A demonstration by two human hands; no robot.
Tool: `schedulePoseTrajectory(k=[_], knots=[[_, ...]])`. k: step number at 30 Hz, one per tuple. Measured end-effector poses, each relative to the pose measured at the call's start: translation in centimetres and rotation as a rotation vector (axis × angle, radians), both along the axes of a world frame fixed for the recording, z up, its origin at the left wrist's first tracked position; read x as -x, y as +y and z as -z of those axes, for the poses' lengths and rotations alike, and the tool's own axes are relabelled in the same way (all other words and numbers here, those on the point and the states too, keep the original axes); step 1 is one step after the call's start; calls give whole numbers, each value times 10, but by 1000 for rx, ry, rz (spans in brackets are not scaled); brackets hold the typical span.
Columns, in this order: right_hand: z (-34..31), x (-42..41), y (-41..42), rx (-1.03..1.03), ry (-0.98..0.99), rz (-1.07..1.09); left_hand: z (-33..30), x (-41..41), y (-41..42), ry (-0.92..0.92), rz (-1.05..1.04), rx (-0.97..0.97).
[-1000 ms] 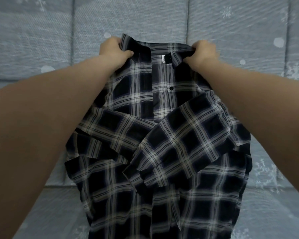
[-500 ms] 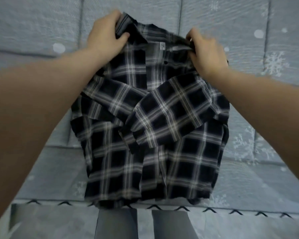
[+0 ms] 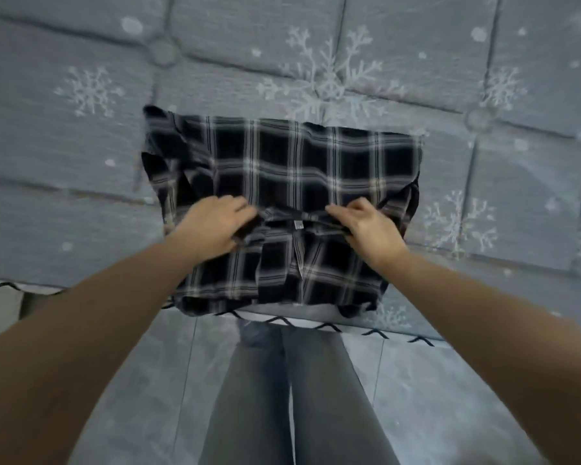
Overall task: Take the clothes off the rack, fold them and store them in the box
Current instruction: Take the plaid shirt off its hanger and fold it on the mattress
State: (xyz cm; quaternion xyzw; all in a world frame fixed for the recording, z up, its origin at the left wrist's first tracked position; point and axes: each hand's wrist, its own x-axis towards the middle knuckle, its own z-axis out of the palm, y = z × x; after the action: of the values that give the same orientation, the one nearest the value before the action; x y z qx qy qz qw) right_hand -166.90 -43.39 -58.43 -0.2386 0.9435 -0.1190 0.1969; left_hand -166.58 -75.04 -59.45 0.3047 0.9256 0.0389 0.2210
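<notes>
A dark plaid shirt (image 3: 296, 166) lies folded in half on the grey quilted bed, its collar now turned down toward the bed's near edge. My left hand (image 3: 215, 226) rests on the collar's left side, fingers curled on the cloth. My right hand (image 3: 369, 226) grips the collar's right side. The shirt's white neck label sits between the two hands. The lower hem hangs slightly over the bed's edge. No rack and no box are in view.
The bed cover (image 3: 81, 162) is grey with white snowflakes and a zigzag trim along its near edge. Below it is a grey tiled floor (image 3: 141, 397). My legs in grey jeans (image 3: 292, 397) stand against the bed.
Both hands have pulled the collar from the far side toward me, folding the shirt's upper half over its lower half. The sleeves are now hidden inside the fold.
</notes>
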Motion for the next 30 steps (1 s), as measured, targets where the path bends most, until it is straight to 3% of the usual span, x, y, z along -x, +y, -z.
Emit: schedulePoseTrajectory(k=[9, 16, 19, 21, 24, 27, 30], knots=[[31, -128, -12, -129, -75, 79, 13, -106, 17, -58, 23, 149], [34, -161, -13, -119, -405, 226, 23, -142, 14, -203, -34, 156], [30, -156, -20, -80, -281, 254, 25, -146, 4, -293, -9, 65], [29, -142, -28, -9, -143, 255, 21, -134, 0, -230, -52, -37], [41, -105, -44, 67, -44, 248, 20, -95, 1, 31, -313, -195], [58, -59, -60, 26, 17, 221, 38, -53, -6, 258, -520, -112], [77, -19, -68, -37, 47, 241, 66, -28, -18, 235, -603, 27]])
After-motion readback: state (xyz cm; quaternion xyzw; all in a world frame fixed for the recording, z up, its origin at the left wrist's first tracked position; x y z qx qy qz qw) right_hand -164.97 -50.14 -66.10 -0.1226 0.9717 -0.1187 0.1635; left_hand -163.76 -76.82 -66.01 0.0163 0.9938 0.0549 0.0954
